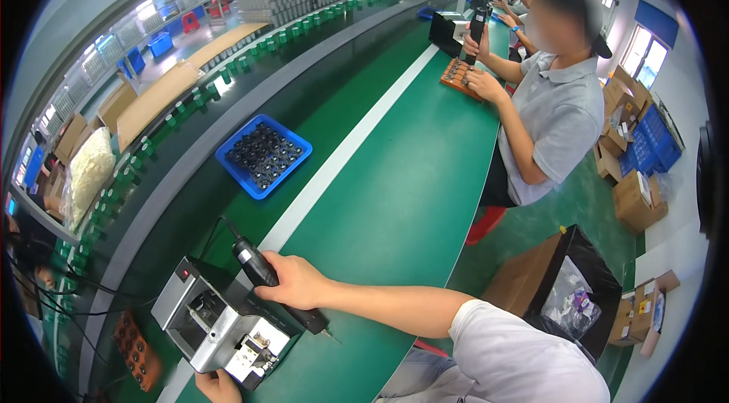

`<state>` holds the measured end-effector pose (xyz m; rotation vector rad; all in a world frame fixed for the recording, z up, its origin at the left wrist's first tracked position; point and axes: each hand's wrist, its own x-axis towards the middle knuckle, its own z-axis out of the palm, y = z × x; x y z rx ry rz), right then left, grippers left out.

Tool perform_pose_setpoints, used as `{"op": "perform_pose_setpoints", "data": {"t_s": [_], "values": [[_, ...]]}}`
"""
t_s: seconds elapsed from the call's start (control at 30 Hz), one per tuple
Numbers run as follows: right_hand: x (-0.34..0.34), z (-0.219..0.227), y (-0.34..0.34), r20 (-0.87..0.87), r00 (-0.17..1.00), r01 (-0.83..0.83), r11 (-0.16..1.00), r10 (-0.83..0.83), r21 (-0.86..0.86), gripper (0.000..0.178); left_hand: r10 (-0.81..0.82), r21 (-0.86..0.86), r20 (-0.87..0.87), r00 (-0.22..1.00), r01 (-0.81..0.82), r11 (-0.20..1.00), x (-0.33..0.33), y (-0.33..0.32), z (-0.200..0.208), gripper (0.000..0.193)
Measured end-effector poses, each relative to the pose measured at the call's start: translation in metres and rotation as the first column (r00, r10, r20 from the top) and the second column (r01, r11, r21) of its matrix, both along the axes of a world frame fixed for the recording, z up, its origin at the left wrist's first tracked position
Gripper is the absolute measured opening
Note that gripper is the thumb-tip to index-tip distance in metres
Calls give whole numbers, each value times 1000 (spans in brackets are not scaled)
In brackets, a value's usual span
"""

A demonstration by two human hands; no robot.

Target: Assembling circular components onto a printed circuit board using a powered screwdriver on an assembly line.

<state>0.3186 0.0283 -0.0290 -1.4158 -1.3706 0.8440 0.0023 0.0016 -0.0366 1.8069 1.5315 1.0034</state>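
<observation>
My right hand is wrapped round a black electric screwdriver, its thin bit pointing down and right over the green bench. Just left of it stands a grey and black screw feeder with a small red light and an open top. Below the feeder, at the picture's lower edge, my left hand is close against its front corner; most of its fingers are cut off or hidden. An orange tray holding small dark round parts lies left of the feeder.
On the belt sits a blue tray full of black parts. Small green pieces line the far rail. At the bench's right, a co-worker holds another screwdriver over an orange tray. A lined carton stands on the floor at right.
</observation>
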Motion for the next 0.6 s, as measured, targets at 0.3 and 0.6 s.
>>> {"op": "perform_pose_setpoints", "data": {"t_s": [0.3, 0.6], "values": [[0, 7, 0, -1, 1000, -18, 999, 18, -46, 50, -21, 12, 3, 1000, 21, 1000, 6, -1, 5, 27], [1, 0, 1, 30, 999, -18, 1000, 18, -8, 48, -12, 20, -20, 1000, 13, 1000, 4, -2, 2, 28]]}}
